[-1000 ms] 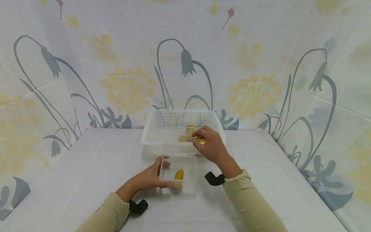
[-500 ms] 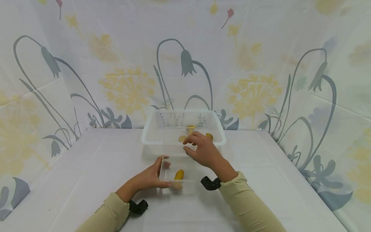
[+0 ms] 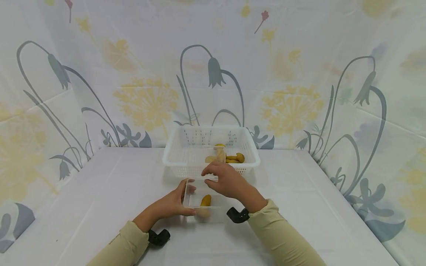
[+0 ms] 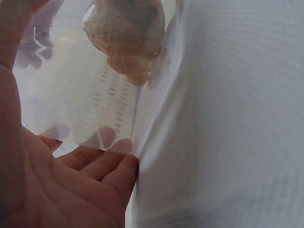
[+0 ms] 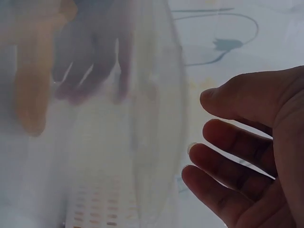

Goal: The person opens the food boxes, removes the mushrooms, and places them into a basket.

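A clear plastic box (image 3: 216, 210) stands on the white table, tilt not plain. My left hand (image 3: 174, 201) grips its left end, thumb at the near side and fingers at the far side; in the left wrist view the fingers (image 4: 107, 171) touch the clear wall. Inside lies a knobbly yellow-brown piece that looks like ginger root (image 3: 205, 200), seen through the plastic as a ginger piece (image 4: 128, 38). Over the box's far right rim hovers my right hand (image 3: 229, 181). The right wrist view shows its fingers (image 5: 213, 190) loosely bent and apart, with nothing between them.
Behind the box stands a white perforated basket (image 3: 169, 159). It holds several similar yellow-brown pieces (image 3: 237, 157) at its right side, some seen through a clear-edged plastic item. A flower-patterned cloth (image 3: 213, 74) hangs at the back and sides.
My right hand has come from over the basket, toward me and left, to above the clear box. More pieces in the basket show now. The left hand and box stay put.
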Action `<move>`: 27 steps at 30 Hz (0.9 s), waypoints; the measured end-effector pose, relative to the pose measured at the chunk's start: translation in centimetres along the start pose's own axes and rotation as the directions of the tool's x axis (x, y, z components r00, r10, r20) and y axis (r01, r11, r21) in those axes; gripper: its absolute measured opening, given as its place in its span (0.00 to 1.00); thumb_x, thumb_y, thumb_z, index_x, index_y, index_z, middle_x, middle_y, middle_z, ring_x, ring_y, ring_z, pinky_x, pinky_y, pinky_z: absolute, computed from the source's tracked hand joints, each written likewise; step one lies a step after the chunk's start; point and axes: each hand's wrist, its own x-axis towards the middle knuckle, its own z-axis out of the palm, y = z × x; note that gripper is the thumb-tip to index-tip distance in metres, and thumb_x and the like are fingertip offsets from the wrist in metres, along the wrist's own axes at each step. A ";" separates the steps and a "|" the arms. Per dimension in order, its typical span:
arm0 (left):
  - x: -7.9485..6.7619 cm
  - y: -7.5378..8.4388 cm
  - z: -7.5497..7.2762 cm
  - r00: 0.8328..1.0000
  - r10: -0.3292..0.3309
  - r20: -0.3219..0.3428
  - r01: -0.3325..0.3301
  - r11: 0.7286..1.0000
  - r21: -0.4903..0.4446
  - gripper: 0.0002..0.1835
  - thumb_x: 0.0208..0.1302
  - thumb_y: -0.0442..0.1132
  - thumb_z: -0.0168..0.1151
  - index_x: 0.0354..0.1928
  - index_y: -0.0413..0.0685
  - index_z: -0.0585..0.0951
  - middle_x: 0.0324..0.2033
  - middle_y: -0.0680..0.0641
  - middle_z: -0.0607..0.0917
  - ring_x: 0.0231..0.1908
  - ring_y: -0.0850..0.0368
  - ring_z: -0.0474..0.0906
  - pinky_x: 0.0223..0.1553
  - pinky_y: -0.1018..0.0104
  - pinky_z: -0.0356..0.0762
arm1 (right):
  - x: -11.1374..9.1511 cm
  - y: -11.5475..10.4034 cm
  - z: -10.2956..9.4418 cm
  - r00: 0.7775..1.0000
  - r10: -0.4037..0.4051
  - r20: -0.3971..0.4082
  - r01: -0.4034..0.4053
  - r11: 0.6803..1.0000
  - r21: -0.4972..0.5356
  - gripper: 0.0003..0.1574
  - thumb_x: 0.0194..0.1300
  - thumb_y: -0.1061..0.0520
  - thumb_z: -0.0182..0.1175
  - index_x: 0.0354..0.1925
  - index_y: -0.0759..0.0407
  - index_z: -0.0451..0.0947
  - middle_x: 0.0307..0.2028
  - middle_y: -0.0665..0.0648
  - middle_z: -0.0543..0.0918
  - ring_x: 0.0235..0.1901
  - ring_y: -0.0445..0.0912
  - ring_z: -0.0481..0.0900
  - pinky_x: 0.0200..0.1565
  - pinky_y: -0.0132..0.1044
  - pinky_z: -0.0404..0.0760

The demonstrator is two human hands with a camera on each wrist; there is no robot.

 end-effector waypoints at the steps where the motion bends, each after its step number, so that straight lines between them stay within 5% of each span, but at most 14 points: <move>1: 0.0 0.0 0.0 1.000 -0.002 0.001 0.002 1.000 0.000 0.54 0.51 0.53 0.74 0.72 0.49 0.49 0.64 0.42 0.70 0.65 0.47 0.67 0.61 0.47 0.68 | 0.0 0.0 0.1 1.000 -0.006 0.014 0.006 1.000 0.007 0.10 0.62 0.59 0.65 0.44 0.55 0.83 0.42 0.50 0.83 0.42 0.44 0.80 0.46 0.37 0.81; 8: -0.1 0.1 0.0 1.000 -0.008 -0.005 0.008 1.000 -0.001 0.52 0.51 0.52 0.74 0.71 0.53 0.50 0.63 0.42 0.70 0.62 0.49 0.69 0.58 0.52 0.70 | 0.1 -0.2 0.8 0.992 -0.027 0.127 0.027 1.000 0.005 0.13 0.63 0.59 0.63 0.47 0.52 0.82 0.45 0.50 0.84 0.45 0.45 0.82 0.49 0.36 0.80; 18: -0.1 0.4 -0.1 1.000 -0.022 -0.013 0.022 1.000 0.007 0.53 0.49 0.54 0.74 0.71 0.57 0.50 0.60 0.47 0.70 0.52 0.56 0.72 0.52 0.60 0.71 | 0.1 -1.0 1.3 0.951 -0.035 0.307 0.032 0.999 0.014 0.15 0.64 0.58 0.63 0.51 0.51 0.82 0.49 0.47 0.84 0.51 0.45 0.81 0.55 0.35 0.78; 27: -0.1 0.2 -0.1 1.000 -0.007 -0.017 0.007 1.000 0.015 0.54 0.49 0.53 0.75 0.71 0.53 0.50 0.65 0.44 0.67 0.60 0.52 0.68 0.58 0.53 0.68 | 0.2 -0.5 1.9 0.904 -0.051 0.425 0.038 0.999 0.038 0.16 0.63 0.59 0.64 0.50 0.54 0.83 0.48 0.51 0.85 0.48 0.45 0.82 0.51 0.31 0.78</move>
